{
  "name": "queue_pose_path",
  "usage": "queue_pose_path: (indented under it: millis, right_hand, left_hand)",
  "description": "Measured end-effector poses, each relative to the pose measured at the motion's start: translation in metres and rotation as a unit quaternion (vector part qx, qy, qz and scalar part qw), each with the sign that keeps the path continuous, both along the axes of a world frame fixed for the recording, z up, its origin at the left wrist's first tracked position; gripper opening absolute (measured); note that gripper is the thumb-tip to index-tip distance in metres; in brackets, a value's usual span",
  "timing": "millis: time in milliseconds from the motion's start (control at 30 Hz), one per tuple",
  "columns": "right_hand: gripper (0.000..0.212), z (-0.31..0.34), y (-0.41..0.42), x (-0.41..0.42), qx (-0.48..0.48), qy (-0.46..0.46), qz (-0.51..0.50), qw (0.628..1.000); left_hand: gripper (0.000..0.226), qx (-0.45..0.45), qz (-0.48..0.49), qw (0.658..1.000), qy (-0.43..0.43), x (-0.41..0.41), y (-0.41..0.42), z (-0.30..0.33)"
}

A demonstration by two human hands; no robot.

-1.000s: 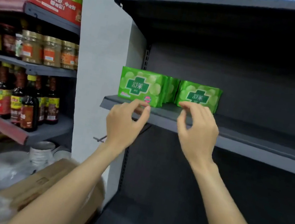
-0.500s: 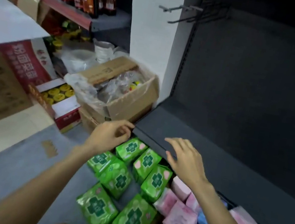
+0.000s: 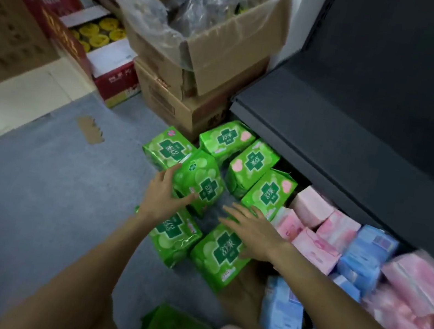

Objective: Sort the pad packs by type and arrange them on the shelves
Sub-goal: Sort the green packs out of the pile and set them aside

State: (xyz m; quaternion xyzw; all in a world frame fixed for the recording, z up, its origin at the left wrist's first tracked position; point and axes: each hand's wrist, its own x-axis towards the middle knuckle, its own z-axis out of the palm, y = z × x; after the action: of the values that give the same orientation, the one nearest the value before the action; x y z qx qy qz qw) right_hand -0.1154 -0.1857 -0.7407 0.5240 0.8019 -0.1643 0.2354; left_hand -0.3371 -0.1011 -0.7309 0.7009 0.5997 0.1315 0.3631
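1. The left hand [image 3: 165,194] has its thumb and fingers spread around the near-left corner of a glossy green plastic pad pack with a dark green cross [image 3: 201,182]; the fingers touch the wrapper but are not yet closed on it, so the hand reads as apart.
2. More green packs of the same kind [image 3: 219,251] lie on the grey floor [image 3: 29,203] around and under both hands, beyond the fingertips and below the wrists.
3. The right hand [image 3: 252,230] hovers flat with straight, parted fingers just over a green pack, holding nothing.
4. To the right of that hand sit soft pink pad packs [image 3: 314,246] and pale blue pad packs [image 3: 369,249], just beside the green ones.
5. Beyond both hands, the dark grey metal shelf [image 3: 331,132] stands bare.
6. To do this step well, each hand should probably close across a pack's short sides, taking only green ones and squeezing lightly, since the slick wrappers may slip.
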Motion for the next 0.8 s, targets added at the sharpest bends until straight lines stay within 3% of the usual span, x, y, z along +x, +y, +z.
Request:
queue_pose_path:
  millis: [100, 200, 300, 400, 533, 667, 800]
  right_hand:
    - [0.107, -0.012, 0.019, -0.010, -0.053, -0.075, 0.080, 0.993]
    - [0.081, -0.012, 0.023, -0.019, -0.001, -0.144, 0.137, 0.980]
    - [0.057, -0.014, 0.014, -0.017, 0.049, -0.142, 0.169, 0.974]
    - [0.074, -0.025, -0.002, -0.002, 0.096, -0.095, 0.163, 0.977]
    - [0.092, -0.032, -0.020, 0.021, 0.047, -0.084, 0.161, 0.982]
    - [0.068, -0.032, -0.035, 0.035, 0.137, 0.010, 0.140, 0.980]
    - [0.070, 0.011, -0.055, 0.036, 0.181, 0.191, -0.022, 0.964]
  left_hand:
    - [0.091, 0.000, 0.019, 1.000, 0.015, 0.004, 0.009, -0.009]
    - [0.101, 0.027, 0.006, 0.992, 0.120, 0.016, 0.026, -0.015]
    - [0.105, 0.031, -0.015, 0.987, 0.154, 0.023, 0.038, -0.025]
    - [0.108, 0.022, -0.026, 0.984, 0.175, 0.027, 0.044, -0.034]
    - [0.112, 0.038, -0.065, 0.971, 0.228, 0.033, 0.040, -0.031]
    - [0.101, 0.036, -0.042, 0.985, 0.165, 0.034, 0.040, -0.015]
    - [0.096, 0.076, 0.018, 0.997, 0.020, 0.023, 0.029, 0.028]
